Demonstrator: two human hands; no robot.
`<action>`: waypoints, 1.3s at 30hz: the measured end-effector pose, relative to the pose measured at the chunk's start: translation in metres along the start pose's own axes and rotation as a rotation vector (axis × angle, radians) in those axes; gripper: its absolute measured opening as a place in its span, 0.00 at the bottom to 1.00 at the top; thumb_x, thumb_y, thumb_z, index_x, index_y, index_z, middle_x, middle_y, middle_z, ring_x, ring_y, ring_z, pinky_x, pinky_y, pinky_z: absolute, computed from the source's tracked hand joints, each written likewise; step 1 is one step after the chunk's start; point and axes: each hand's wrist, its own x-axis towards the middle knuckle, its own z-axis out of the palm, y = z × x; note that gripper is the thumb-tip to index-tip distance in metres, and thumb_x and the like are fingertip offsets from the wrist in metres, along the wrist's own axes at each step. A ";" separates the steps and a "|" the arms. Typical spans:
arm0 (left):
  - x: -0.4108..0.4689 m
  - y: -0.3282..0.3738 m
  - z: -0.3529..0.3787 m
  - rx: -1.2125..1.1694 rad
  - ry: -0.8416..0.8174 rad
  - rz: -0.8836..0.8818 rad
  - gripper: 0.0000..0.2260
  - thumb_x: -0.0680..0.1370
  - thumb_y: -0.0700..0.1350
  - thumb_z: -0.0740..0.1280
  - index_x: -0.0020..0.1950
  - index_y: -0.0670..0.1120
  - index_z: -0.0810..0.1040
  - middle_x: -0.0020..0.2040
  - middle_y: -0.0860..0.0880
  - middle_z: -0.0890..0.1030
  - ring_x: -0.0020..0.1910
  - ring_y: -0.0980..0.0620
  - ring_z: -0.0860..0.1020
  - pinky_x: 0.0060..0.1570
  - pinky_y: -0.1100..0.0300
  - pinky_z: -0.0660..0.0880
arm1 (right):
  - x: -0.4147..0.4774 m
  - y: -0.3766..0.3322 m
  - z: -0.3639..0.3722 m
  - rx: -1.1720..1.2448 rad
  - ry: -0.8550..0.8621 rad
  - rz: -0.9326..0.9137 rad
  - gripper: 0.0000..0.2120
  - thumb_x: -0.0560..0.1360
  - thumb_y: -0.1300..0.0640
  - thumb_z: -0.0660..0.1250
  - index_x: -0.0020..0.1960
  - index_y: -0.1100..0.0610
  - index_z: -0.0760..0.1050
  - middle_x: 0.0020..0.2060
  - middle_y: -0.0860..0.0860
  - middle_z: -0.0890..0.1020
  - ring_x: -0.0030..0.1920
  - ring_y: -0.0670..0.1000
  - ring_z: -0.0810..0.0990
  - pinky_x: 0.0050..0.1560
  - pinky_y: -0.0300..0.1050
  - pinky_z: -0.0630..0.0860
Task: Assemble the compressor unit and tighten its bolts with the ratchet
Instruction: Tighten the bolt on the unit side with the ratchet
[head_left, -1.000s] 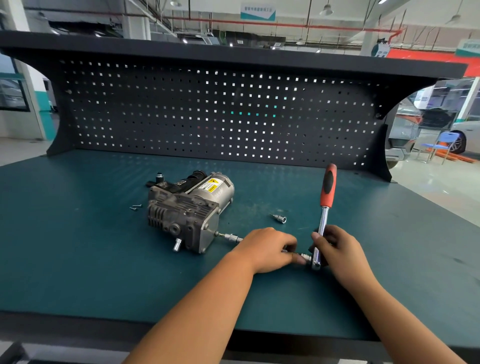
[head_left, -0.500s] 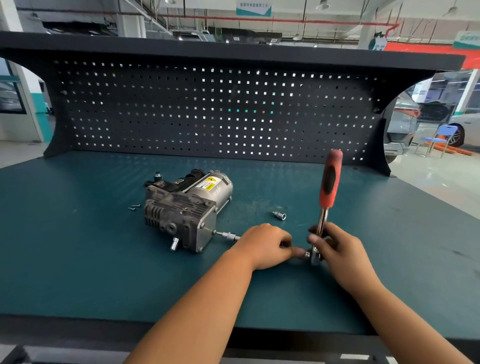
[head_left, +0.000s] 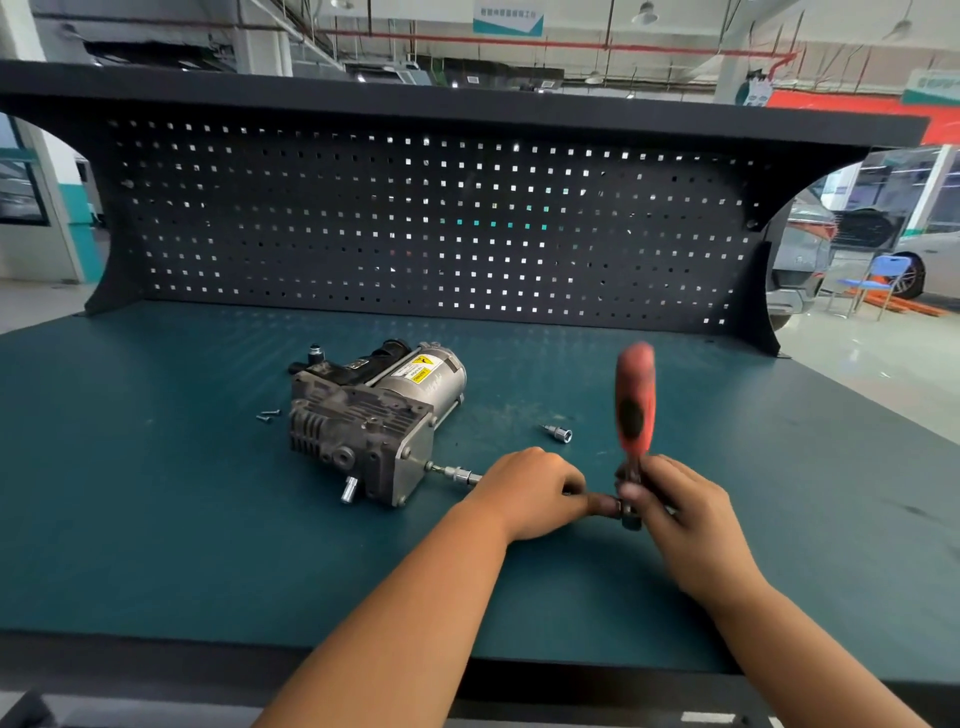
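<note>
compressor (head_left: 363, 431) lies on its side mid-bench (head_left: 156, 519), extension bar (head_left: 457, 474) running from its end-face bolt to the ratchet (head_left: 635, 410); left hand (head_left: 535, 493) has fingers curled, pinching the bar at the ratchet head, right hand (head_left: 675, 499) is clenched round the shank under the blurred red grip. risk as i read it: gripping that low side-loads the bar, so it can slip off the bolt, or the unclamped unit can skid toward the loose screws (head_left: 269, 414). yellow warning label (head_left: 422, 369) and overhead sign (head_left: 508, 18) are both unreadable, no brand visible.
</note>
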 end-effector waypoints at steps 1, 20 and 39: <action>-0.001 0.000 -0.001 0.024 -0.006 0.004 0.27 0.72 0.68 0.63 0.31 0.45 0.74 0.28 0.48 0.73 0.31 0.51 0.70 0.29 0.57 0.64 | 0.004 0.000 0.005 0.020 0.027 0.120 0.10 0.77 0.58 0.65 0.37 0.56 0.71 0.29 0.47 0.73 0.30 0.47 0.69 0.32 0.35 0.67; -0.004 0.004 -0.004 0.124 0.038 0.079 0.29 0.76 0.68 0.54 0.27 0.45 0.65 0.24 0.50 0.67 0.30 0.48 0.67 0.28 0.57 0.56 | 0.013 0.002 0.007 0.015 0.055 0.512 0.15 0.78 0.54 0.63 0.35 0.58 0.71 0.23 0.48 0.71 0.24 0.46 0.69 0.25 0.34 0.65; 0.001 0.009 0.007 0.213 0.082 -0.016 0.26 0.82 0.55 0.49 0.44 0.40 0.80 0.44 0.38 0.79 0.48 0.38 0.76 0.40 0.54 0.62 | 0.012 0.007 0.009 -0.021 0.063 0.404 0.15 0.77 0.55 0.65 0.33 0.59 0.70 0.22 0.47 0.71 0.26 0.47 0.67 0.28 0.36 0.64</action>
